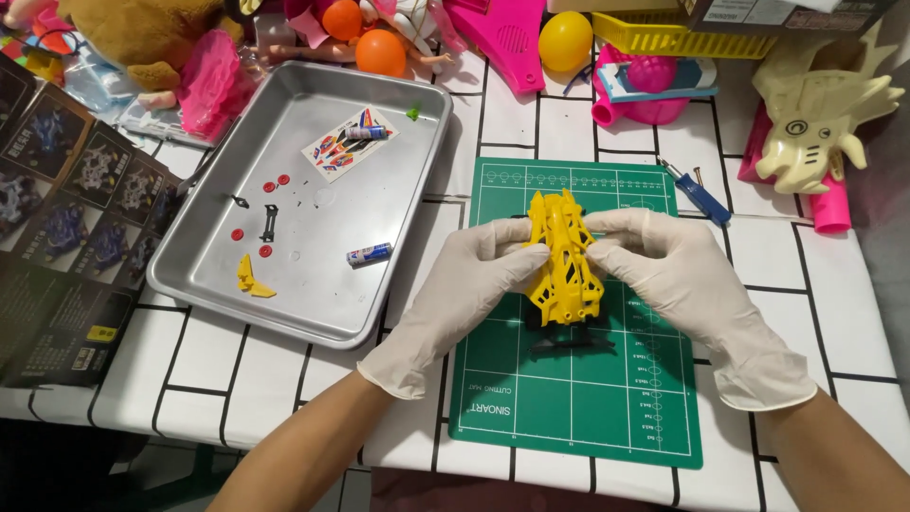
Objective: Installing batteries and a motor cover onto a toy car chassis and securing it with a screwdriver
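1. Left hand point(474, 280), white glove: fingers pinching the left flank of the yellow toy car body point(563, 258).
2. Right hand point(664, 270), white glove: fingers pinching the right flank of the same body near its front.
3. Yellow toy car body: held between both hands, just above the green cutting mat point(578, 398), centre of view.
4. Metal tray point(379, 313): at 10 o'clock from the hands, on the table point(227, 370). Contents: sticker sheet point(343, 144), two small batteries, red round parts, yellow part point(253, 280).
5. Blue-handled screwdriver point(700, 192): at 2 o'clock, beside the mat.
6. Cream dinosaur toy point(820, 114): far 2 o'clock.
7. Orange and yellow balls, pink toys: 12 o'clock edge.
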